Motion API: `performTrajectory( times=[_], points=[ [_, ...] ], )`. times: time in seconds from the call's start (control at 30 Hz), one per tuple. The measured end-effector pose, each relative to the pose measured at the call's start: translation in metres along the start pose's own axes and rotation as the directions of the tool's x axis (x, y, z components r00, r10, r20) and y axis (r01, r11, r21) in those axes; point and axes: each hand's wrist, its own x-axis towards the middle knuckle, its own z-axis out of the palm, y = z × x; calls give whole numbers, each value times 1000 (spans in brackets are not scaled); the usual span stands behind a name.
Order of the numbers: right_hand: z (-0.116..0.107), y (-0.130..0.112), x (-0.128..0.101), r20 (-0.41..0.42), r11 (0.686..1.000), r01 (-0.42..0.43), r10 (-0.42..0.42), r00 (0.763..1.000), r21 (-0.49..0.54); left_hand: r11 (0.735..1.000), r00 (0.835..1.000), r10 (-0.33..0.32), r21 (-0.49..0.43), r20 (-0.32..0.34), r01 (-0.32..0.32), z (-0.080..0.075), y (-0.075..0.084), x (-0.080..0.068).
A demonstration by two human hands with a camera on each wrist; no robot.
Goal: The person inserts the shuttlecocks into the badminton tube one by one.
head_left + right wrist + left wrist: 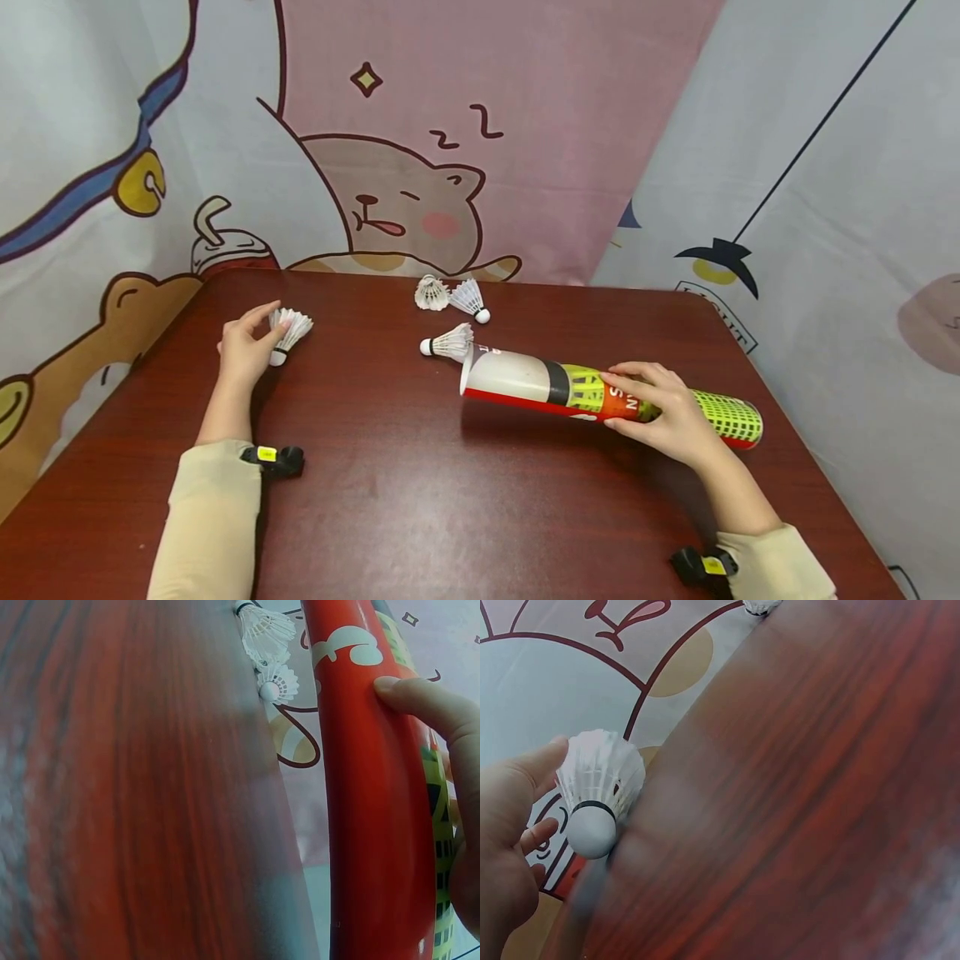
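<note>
At the table's left side my left hand point(249, 346) pinches a white feather shuttlecock point(294, 331) by its skirt. In the left wrist view the cork of that shuttlecock point(592, 831) points toward the camera, below the thumb. My right hand point(667, 410) grips a long shuttlecock tube point(525, 377), red, yellow-green and grey, around its middle. The tube lies slanted, its left end round and pale-rimmed. Just beyond that end a shuttlecock point(450, 342) lies on the table, its skirt close to the rim. What the tube holds inside cannot be seen.
Two more shuttlecocks, one skirt-first point(432, 293) and one on its side point(470, 300), lie together near the back edge of the brown table point(375, 483). A printed cartoon curtain point(570, 133) hangs behind the table. Each wrist wears a black strap camera.
</note>
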Motion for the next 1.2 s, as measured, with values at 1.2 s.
performTrajectory(
  times=[1.2],
  points=[
    [2, 2, -1, 1, 1000, 19, -19, 1000, -8, 953, 962, -258, -188, -92, 238, -6, 4, -9]
  ],
)
